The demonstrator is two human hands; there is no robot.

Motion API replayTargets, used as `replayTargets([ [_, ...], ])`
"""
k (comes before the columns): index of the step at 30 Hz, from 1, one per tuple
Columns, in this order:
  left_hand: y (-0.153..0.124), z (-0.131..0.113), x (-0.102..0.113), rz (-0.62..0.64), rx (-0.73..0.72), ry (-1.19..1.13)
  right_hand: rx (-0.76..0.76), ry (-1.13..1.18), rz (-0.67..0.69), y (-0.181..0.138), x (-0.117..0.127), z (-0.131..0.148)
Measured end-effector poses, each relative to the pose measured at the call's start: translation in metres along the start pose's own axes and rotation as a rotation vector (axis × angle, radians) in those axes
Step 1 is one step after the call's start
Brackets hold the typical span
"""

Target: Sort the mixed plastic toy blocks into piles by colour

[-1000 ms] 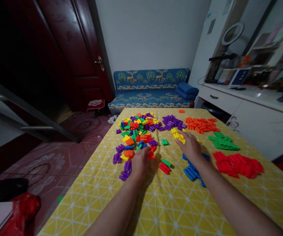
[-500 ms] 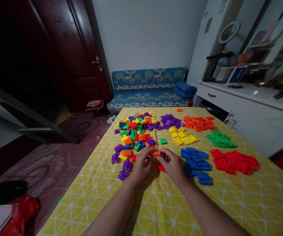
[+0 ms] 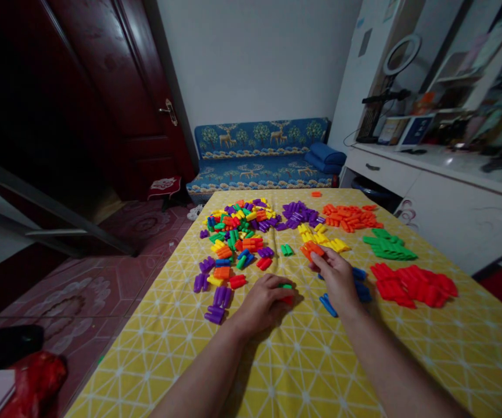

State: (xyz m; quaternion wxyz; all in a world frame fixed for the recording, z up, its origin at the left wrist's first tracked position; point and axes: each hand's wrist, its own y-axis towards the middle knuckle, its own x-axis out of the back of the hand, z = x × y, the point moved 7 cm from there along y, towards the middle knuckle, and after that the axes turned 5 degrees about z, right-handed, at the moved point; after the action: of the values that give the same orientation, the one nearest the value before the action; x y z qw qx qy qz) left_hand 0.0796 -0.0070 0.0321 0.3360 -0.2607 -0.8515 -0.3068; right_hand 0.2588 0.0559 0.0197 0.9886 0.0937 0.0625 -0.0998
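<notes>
In the head view my right hand (image 3: 337,276) pinches an orange bullet-shaped plastic block (image 3: 311,249) between thumb and fingers, just in front of the yellow blocks (image 3: 323,238). My left hand (image 3: 265,302) is low over the table, its fingers curled round a red block (image 3: 287,299) with a bit of green above it; the fingers hide most of both. Blue blocks (image 3: 328,304) lie partly hidden behind my right hand and wrist. Between and beyond the hands are a green block (image 3: 286,249) and a small red block (image 3: 264,263).
A mixed heap of blocks (image 3: 237,223) stands at the back left, with purple blocks (image 3: 221,296) nearer. Purple (image 3: 298,213), orange (image 3: 351,217), green (image 3: 388,245) and red piles (image 3: 412,283) spread to the right. The yellow patterned tablecloth (image 3: 181,360) covers the table.
My hands have parted. The right one has moved right and forward with the orange block; the left has come down onto red and green blocks. The view has shifted slightly.
</notes>
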Motion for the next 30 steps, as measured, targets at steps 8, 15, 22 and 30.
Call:
replayTargets([
  [8,-0.004,0.031,0.007,-0.185,0.148,-0.029,-0.151,-0.079,-0.332,0.106,0.102,-0.002],
  [15,-0.005,0.041,0.016,-0.319,0.261,-0.102,-0.085,-0.161,-0.382,0.154,0.142,0.015],
  [22,-0.012,0.056,0.011,-0.391,0.297,-0.248,0.083,-0.172,-0.135,0.109,0.067,0.014],
  [30,-0.013,0.057,0.008,-0.351,0.304,-0.483,0.082,-0.418,0.507,-0.036,-0.070,-0.014],
])
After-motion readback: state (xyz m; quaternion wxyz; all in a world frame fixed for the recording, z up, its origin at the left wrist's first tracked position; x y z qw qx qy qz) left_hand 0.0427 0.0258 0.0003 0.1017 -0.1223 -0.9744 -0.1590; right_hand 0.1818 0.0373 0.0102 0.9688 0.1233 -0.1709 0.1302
